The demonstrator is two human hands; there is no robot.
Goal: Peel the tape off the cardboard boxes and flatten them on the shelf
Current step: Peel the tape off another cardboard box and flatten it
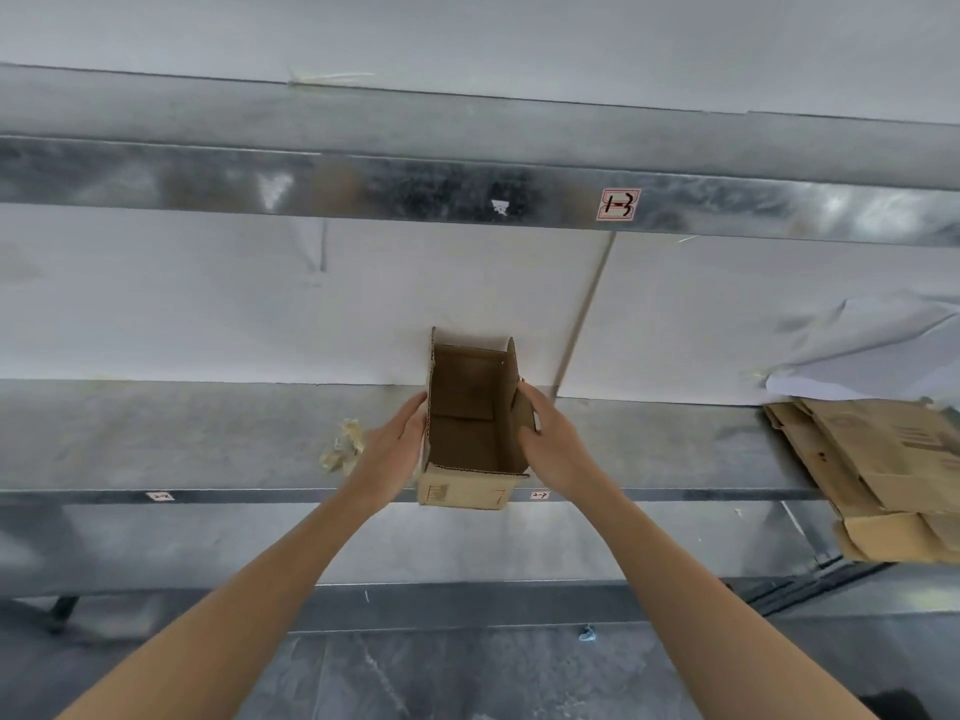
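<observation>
A small open cardboard box (470, 423) stands at the front edge of the metal shelf (156, 439), its open side facing up toward me and its brown inside showing. My left hand (397, 439) presses flat against the box's left wall. My right hand (550, 439) grips the right wall, with the thumb hooked over the edge into the box. A crumpled wad of peeled tape (343, 446) lies on the shelf just left of my left hand.
A stack of flattened cardboard boxes (878, 475) overhangs the shelf's front edge at the right. Crumpled white sheeting (872, 350) hangs behind it. An upper shelf beam (467, 194) with a label runs overhead. A lower shelf and the floor lie below.
</observation>
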